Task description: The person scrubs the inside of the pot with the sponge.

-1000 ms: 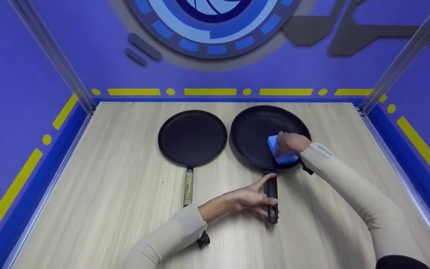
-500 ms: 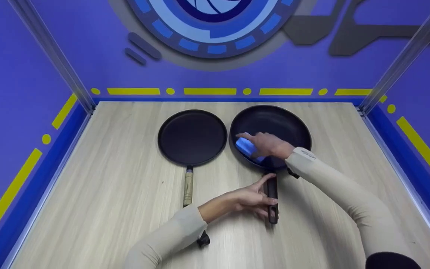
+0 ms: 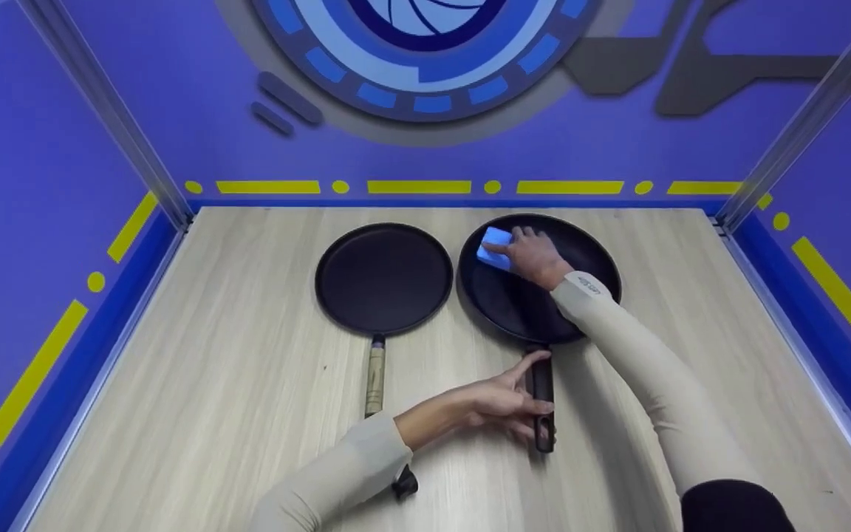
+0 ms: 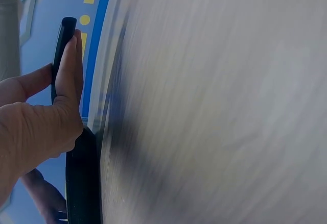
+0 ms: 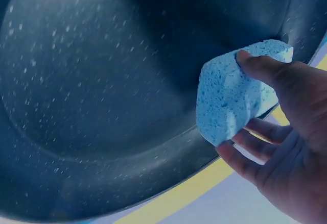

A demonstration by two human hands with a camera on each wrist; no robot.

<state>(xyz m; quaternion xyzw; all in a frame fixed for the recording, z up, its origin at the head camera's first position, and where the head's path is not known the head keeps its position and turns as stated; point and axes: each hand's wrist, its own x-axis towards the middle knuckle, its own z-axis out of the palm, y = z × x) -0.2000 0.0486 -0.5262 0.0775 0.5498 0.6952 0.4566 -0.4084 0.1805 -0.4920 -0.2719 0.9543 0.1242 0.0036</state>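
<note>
A deep black frying pan point(image 3: 544, 310) stands at the back of the table, right of centre. My left hand point(image 3: 499, 403) grips its dark handle point(image 3: 544, 384) between thumb and fingers, seen also in the left wrist view. Inside the pan, toward the far left of its floor, my right hand point(image 3: 540, 258) holds a light blue sponge point(image 3: 494, 247). Close up in the right wrist view, the porous sponge point(image 5: 230, 91) is pinched between thumb and fingers beside the pan's side wall. The pan's dark surface point(image 5: 92, 81) shows pale specks there.
Left of the frying pan lies a flat black pan point(image 3: 385, 279) with a wood-look handle point(image 3: 374, 378); the rims nearly touch. Blue panels point(image 3: 433, 159) enclose the light wooden table point(image 3: 211, 369) at the back and sides.
My right hand has swept the sponge leftward from the pan's near right part, then away from me to its far left. My left hand has kept its grip on the handle.
</note>
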